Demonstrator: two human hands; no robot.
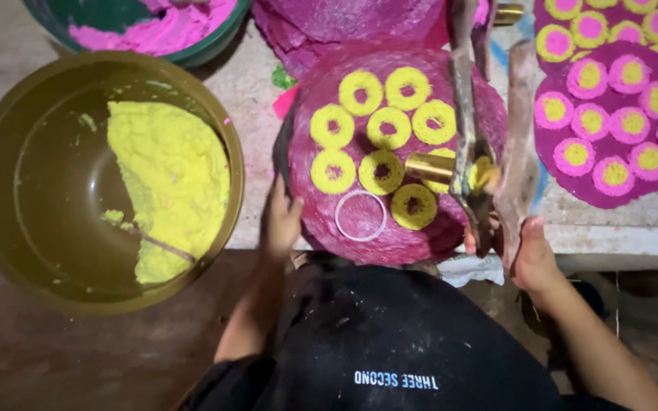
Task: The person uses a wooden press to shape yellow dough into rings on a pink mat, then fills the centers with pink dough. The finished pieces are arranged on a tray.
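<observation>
Head view puts us right over a round magenta sheet (390, 228) lying on the pale work table (618, 224), just in front of our body. On it sit eight yellow rings (388, 127) of paste in loose rows, and near the front edge there's one bare white ring outline (360, 215) pressed into the sheet. Our right hand (531, 255) is closed around the lower ends of a wooden press tool (515, 152), two long handles squeezed close together, with a brass tube (429, 167) sticking out sideways over the sheet and yellow paste smeared at its joint. Our left hand (283, 221) rests on the sheet's left edge, fingers curled loosely on it, pinning it down rather than gripping anything. Off to the left sits a big olive bowl (9, 190) about half full of yellow paste (173, 179). Behind it, a green bowl (218, 42) with pink paste (169, 30). On the right, another magenta sheet (573, 190) covered in pink-and-yellow discs (634, 123), well apart from ours.
</observation>
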